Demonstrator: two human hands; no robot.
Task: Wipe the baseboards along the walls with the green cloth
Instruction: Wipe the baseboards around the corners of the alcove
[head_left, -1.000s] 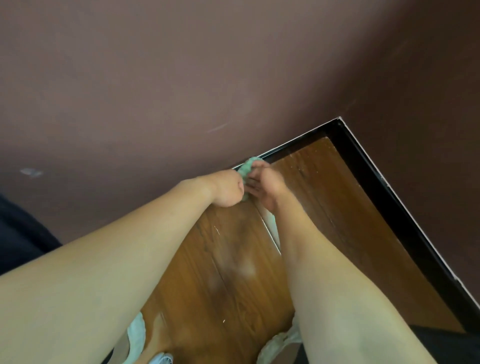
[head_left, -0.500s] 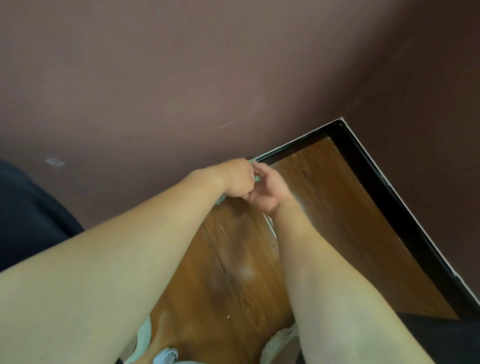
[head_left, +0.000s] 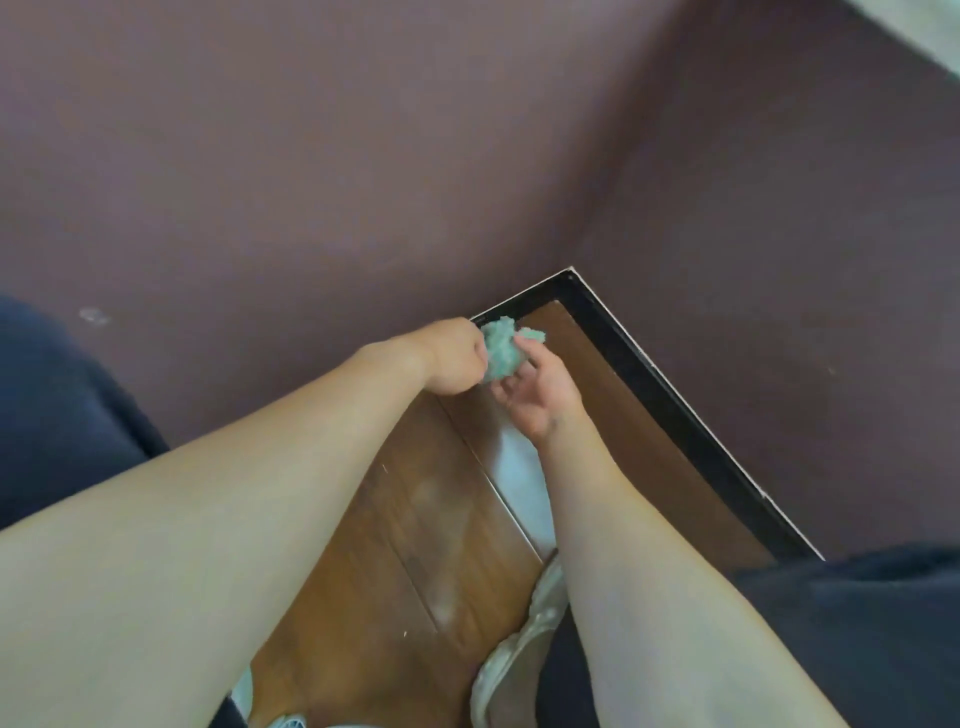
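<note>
Near corner baseboard, green cloth now exposed; left hand grips, right hand cups loosely.

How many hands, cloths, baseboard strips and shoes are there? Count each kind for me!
Hands: 2, the left hand and the right hand
Green cloth: 1
Black baseboard strips: 2, one by the left wall, one by the right wall
Pale shoes: 2, one and another
Total: 7
</note>
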